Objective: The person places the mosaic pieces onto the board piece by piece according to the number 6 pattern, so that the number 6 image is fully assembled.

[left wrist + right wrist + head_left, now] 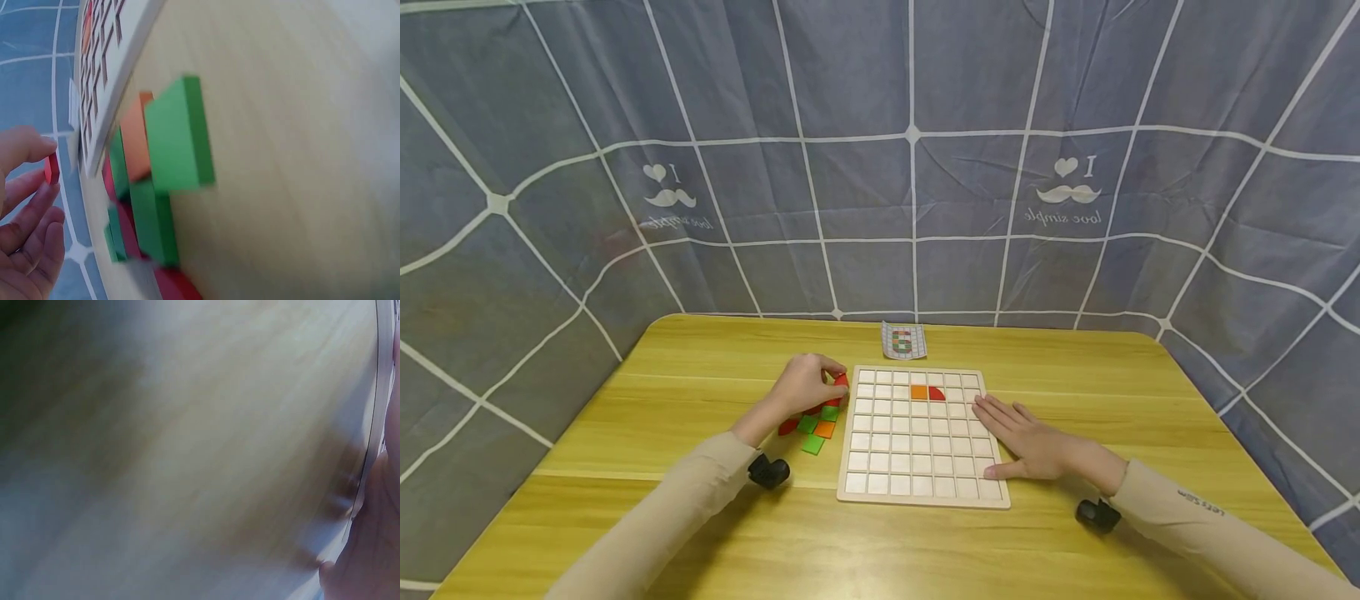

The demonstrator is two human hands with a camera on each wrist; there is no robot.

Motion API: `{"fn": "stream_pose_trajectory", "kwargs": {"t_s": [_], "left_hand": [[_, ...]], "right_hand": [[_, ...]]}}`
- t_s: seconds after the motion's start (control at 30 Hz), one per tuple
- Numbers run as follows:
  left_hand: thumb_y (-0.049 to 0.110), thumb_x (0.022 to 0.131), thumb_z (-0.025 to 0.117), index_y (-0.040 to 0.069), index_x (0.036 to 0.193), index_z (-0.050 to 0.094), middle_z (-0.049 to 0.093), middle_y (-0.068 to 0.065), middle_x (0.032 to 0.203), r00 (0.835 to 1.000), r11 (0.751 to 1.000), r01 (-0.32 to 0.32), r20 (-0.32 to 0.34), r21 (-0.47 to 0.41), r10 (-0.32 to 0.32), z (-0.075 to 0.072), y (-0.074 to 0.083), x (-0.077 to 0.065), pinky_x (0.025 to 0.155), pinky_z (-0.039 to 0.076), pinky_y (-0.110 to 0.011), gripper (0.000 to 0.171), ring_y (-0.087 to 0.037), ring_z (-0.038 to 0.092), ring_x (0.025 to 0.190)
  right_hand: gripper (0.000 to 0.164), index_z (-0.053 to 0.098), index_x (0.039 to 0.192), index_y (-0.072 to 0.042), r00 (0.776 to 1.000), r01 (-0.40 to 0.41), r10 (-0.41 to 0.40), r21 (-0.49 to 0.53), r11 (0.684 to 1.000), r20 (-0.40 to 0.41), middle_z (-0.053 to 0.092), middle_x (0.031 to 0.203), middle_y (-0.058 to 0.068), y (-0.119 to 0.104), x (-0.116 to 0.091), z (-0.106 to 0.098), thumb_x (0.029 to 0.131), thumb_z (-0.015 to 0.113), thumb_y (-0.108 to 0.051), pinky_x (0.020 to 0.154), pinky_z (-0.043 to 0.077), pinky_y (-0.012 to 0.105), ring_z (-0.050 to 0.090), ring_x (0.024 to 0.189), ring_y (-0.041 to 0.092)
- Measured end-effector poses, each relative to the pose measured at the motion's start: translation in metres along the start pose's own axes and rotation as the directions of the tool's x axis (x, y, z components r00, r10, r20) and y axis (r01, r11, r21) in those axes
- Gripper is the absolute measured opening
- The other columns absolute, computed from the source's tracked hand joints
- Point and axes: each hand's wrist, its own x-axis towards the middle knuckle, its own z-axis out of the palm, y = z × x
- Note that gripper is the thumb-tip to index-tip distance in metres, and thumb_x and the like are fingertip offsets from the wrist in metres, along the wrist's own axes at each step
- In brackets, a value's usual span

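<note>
A red piece [52,169] was held in the left hand [805,387], pinched between thumb and fingers, just off the left side of a board [925,501], near its far corner. From that hand, the board lay directly to the right. An orange tile [919,392] and a red quarter [936,393] were set side by side on it, in the second row from the far edge, at about the depth of the left hand. In the left wrist view the held piece was seen nearly edge-on, its longer side upright; its full outline could not be made out. Loose pieces [812,445] in green, orange and red were gathered on the surface [1037,558] beside the board's left edge. The left hand was judged nearer to these. The right hand [1030,439], its fingers straight and thumb spread, was rested on the board's right edge, with nothing held. A small printed card [904,341] was placed beyond the far edge.
</note>
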Motion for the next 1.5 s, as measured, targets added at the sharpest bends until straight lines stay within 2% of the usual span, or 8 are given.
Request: {"fn": "stream_pose_trajectory", "kwargs": {"t_s": [0.17, 0.33, 0.53, 0.73, 0.93, 1.27, 1.5], "left_hand": [[0.02, 0.077, 0.079, 0.003, 0.104, 0.074, 0.074, -0.007, 0.087, 0.999, 1.0, -0.022, 0.029, -0.017, 0.023, 0.01, 0.011, 0.01, 0.056, 0.045, -0.022, 0.032, -0.008, 0.058, 0.063], [0.02, 0.077, 0.079, 0.004, 0.103, 0.075, 0.075, -0.007, 0.09, 0.998, 0.998, -0.054, 0.041, -0.021, 0.054, 0.021, 0.019, 0.018, 0.06, 0.047, -0.021, 0.032, -0.009, 0.062, 0.068], [0.02, 0.078, 0.079, 0.004, 0.104, 0.075, 0.075, -0.007, 0.091, 0.996, 0.998, -0.052, 0.067, -0.038, 0.055, 0.03, 0.029, 0.026, 0.062, 0.048, -0.022, 0.031, -0.01, 0.063, 0.07], [0.018, 0.077, 0.079, 0.006, 0.103, 0.076, 0.075, -0.006, 0.089, 0.995, 0.997, -0.076, 0.068, -0.026, 0.078, 0.04, 0.035, 0.033, 0.061, 0.046, -0.02, 0.029, -0.009, 0.063, 0.067], [0.018, 0.077, 0.079, 0.005, 0.102, 0.076, 0.075, -0.006, 0.091, 0.991, 0.994, -0.109, 0.073, -0.021, 0.11, 0.048, 0.04, 0.038, 0.064, 0.049, -0.021, 0.028, -0.013, 0.067, 0.075], [0.014, 0.078, 0.077, 0.007, 0.101, 0.076, 0.075, -0.005, 0.091, 0.988, 0.994, -0.112, 0.102, -0.005, 0.112, 0.059, 0.043, 0.045, 0.065, 0.049, -0.022, 0.024, -0.011, 0.065, 0.074], [0.015, 0.079, 0.077, 0.009, 0.103, 0.076, 0.075, -0.006, 0.102, 0.988, 0.997, -0.073, 0.134, -0.006, 0.073, 0.061, 0.046, 0.045, 0.072, 0.052, -0.026, 0.024, -0.015, 0.069, 0.082]], "right_hand": [[0.094, 0.012, 0.153, 0.001, 1.0, 0.003, -0.003, 0.002, 1.0, -0.005, 0.008, 0.16, 0.021, 0.002, 0.0, 0.002, 0.091, 0.052, -0.057, 0.113, 0.016, 0.063, 0.01, 0.147, 0.041], [0.094, 0.012, 0.153, 0.001, 1.0, 0.008, -0.008, -0.005, 1.0, -0.008, 0.007, 0.16, 0.021, 0.003, 0.0, 0.003, 0.091, 0.051, -0.058, 0.113, 0.016, 0.063, 0.009, 0.147, 0.041], [0.093, 0.011, 0.153, 0.0, 1.0, 0.009, -0.009, 0.007, 1.0, -0.007, 0.007, 0.161, 0.021, 0.003, 0.0, 0.003, 0.092, 0.051, -0.057, 0.113, 0.015, 0.062, 0.008, 0.147, 0.04], [0.093, 0.011, 0.153, 0.001, 1.0, 0.004, -0.004, 0.004, 1.0, -0.01, 0.007, 0.161, 0.021, 0.001, -0.001, 0.001, 0.092, 0.052, -0.056, 0.113, 0.015, 0.062, 0.008, 0.147, 0.04], [0.094, 0.011, 0.153, 0.0, 1.0, 0.001, -0.001, 0.001, 1.0, -0.004, 0.006, 0.161, 0.02, 0.002, 0.0, 0.001, 0.092, 0.052, -0.057, 0.114, 0.015, 0.062, 0.008, 0.147, 0.039], [0.094, 0.01, 0.154, -0.001, 1.0, 0.006, -0.006, 0.007, 1.0, -0.009, 0.006, 0.161, 0.02, 0.002, -0.001, 0.001, 0.091, 0.051, -0.058, 0.113, 0.015, 0.063, 0.008, 0.147, 0.04], [0.094, 0.01, 0.154, -0.001, 1.0, 0.016, -0.016, 0.015, 1.0, -0.017, 0.006, 0.16, 0.021, 0.002, -0.002, 0.002, 0.091, 0.052, -0.057, 0.112, 0.015, 0.064, 0.008, 0.147, 0.04]]}}
